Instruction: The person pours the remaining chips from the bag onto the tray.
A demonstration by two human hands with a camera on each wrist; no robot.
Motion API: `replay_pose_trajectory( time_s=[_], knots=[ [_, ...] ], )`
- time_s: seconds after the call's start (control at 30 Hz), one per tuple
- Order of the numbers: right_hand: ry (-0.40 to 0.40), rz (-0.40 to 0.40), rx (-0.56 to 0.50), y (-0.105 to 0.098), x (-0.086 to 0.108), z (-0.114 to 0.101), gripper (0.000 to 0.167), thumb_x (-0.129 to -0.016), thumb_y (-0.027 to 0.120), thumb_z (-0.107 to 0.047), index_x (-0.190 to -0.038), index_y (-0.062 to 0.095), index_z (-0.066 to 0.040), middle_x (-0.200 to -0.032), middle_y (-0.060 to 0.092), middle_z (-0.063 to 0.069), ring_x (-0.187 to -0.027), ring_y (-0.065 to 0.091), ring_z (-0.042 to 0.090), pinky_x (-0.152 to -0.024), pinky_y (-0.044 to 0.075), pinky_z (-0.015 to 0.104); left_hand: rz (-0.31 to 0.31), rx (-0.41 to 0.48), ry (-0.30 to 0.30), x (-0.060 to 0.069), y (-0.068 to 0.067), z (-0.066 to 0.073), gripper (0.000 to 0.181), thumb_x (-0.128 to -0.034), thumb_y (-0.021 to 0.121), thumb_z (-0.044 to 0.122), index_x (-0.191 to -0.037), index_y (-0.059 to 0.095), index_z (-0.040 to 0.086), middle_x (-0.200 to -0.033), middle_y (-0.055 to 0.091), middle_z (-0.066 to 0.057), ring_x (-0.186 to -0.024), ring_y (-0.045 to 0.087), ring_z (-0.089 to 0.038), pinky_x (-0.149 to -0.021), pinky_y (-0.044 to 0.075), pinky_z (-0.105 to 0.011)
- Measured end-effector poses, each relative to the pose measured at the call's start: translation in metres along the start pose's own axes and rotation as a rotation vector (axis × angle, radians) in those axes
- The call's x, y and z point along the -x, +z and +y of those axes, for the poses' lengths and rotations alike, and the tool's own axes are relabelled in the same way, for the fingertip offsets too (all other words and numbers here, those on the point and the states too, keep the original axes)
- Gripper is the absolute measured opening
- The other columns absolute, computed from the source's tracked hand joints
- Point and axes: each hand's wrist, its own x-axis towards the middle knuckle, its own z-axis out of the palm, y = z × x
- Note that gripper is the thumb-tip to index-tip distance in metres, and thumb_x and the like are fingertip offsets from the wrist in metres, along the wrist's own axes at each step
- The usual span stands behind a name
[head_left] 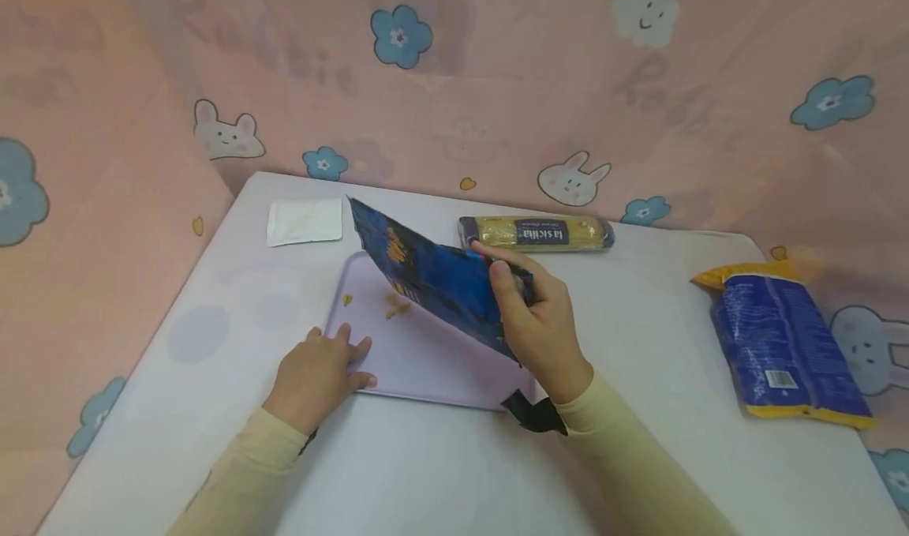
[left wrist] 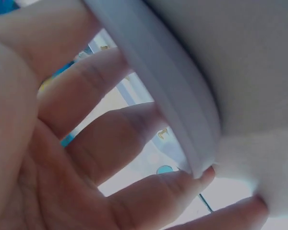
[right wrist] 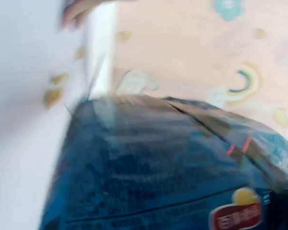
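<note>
In the head view my right hand (head_left: 543,327) grips a dark blue snack bag (head_left: 440,279) by its right end, thumb on the near face. The bag slants over a lilac tray (head_left: 440,374), its far end higher and to the left. Small yellowish pieces (head_left: 398,307) lie on the tray's left part. My left hand (head_left: 312,378) rests at the tray's left front corner with fingers spread; the left wrist view shows its fingertips touching the tray's rim (left wrist: 182,105). The bag (right wrist: 149,167) fills the lower part of the right wrist view.
A white packet (head_left: 305,222) lies at the back left of the white table (head_left: 454,473). Behind the tray is a clear-wrapped pack of pasta (head_left: 543,234). A blue and yellow bag (head_left: 788,346) lies at the right edge. Patterned pink cloth hangs behind.
</note>
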Motion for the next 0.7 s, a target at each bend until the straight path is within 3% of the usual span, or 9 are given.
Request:
replay_pose_trajectory(
  time_s=[0.1, 0.13, 0.3, 0.4, 0.47, 0.57, 0.63, 0.7],
  knots=[
    [0.016, 0.007, -0.013, 0.002, 0.003, 0.003, 0.031, -0.112, 0.053, -0.016, -0.136, 0.072, -0.010, -0.065, 0.056, 0.000, -0.059, 0.060, 0.014, -0.056, 0.053, 0.025, -0.015, 0.002, -0.009, 0.002, 0.002, 0.000, 0.055, -0.0786, 0.093, 0.038, -0.122, 0.080, 0.006, -0.107, 0.069, -0.018, -0.077, 0.058, -0.035, -0.055, 0.050, -0.045],
    [0.019, -0.001, -0.006, 0.002, 0.003, 0.003, 0.031, -0.113, 0.053, -0.016, -0.137, 0.072, -0.011, -0.059, 0.046, 0.001, -0.053, 0.055, 0.015, -0.053, 0.050, 0.026, -0.018, 0.001, -0.008, 0.002, 0.002, 0.000, 0.055, -0.0787, 0.092, 0.038, -0.122, 0.080, 0.007, -0.108, 0.069, -0.018, -0.078, 0.058, -0.035, -0.056, 0.050, -0.045],
    [0.062, -0.009, 0.035, 0.002, 0.005, 0.006, 0.032, -0.113, 0.053, -0.018, -0.139, 0.071, -0.013, -0.056, 0.042, 0.002, -0.049, 0.051, 0.018, -0.047, 0.046, 0.027, -0.029, 0.011, -0.004, 0.002, 0.001, 0.001, 0.054, -0.0791, 0.092, 0.036, -0.124, 0.080, 0.008, -0.117, 0.070, -0.020, -0.081, 0.059, -0.036, -0.059, 0.052, -0.047],
    [0.086, 0.016, 0.043, 0.000, 0.005, 0.004, 0.032, -0.113, 0.053, -0.019, -0.138, 0.071, -0.012, -0.071, 0.058, 0.003, -0.064, 0.059, 0.019, -0.056, 0.051, 0.028, -0.015, 0.022, 0.005, 0.002, 0.001, 0.001, 0.054, -0.0782, 0.093, 0.034, -0.122, 0.080, 0.006, -0.112, 0.069, -0.020, -0.078, 0.057, -0.034, -0.061, 0.051, -0.046],
    [0.081, 0.042, 0.044, -0.003, 0.004, 0.002, 0.032, -0.113, 0.054, -0.019, -0.138, 0.072, -0.011, -0.074, 0.060, 0.003, -0.060, 0.057, 0.017, -0.057, 0.051, 0.027, -0.008, 0.029, 0.006, 0.001, 0.001, 0.001, 0.055, -0.0778, 0.093, 0.034, -0.122, 0.080, 0.004, -0.108, 0.069, -0.019, -0.077, 0.054, -0.032, -0.060, 0.050, -0.044],
    [0.052, 0.083, 0.046, -0.012, 0.001, -0.010, 0.033, -0.113, 0.053, -0.020, -0.137, 0.071, -0.007, -0.099, 0.073, 0.005, -0.078, 0.066, 0.018, -0.072, 0.057, 0.026, 0.007, 0.037, 0.007, 0.002, 0.001, 0.001, 0.058, -0.0774, 0.093, 0.034, -0.121, 0.078, -0.001, -0.103, 0.068, -0.020, -0.077, 0.053, -0.032, -0.061, 0.050, -0.044],
    [0.010, 0.121, 0.056, -0.019, -0.001, -0.021, 0.036, -0.113, 0.052, -0.025, -0.137, 0.071, -0.006, -0.108, 0.074, 0.007, -0.087, 0.070, 0.020, -0.079, 0.058, 0.026, 0.015, 0.039, 0.005, 0.001, 0.001, 0.001, 0.060, -0.0770, 0.094, 0.034, -0.120, 0.077, -0.004, -0.098, 0.068, -0.021, -0.076, 0.053, -0.032, -0.061, 0.051, -0.045],
    [-0.037, 0.157, 0.059, -0.025, -0.002, -0.031, 0.040, -0.114, 0.051, -0.030, -0.138, 0.070, -0.004, -0.132, 0.069, 0.009, -0.108, 0.069, 0.025, -0.090, 0.058, 0.030, 0.019, 0.040, 0.004, 0.001, 0.000, 0.000, 0.062, -0.0768, 0.094, 0.035, -0.119, 0.075, -0.007, -0.095, 0.068, -0.022, -0.076, 0.054, -0.033, -0.061, 0.052, -0.047]
  ],
)
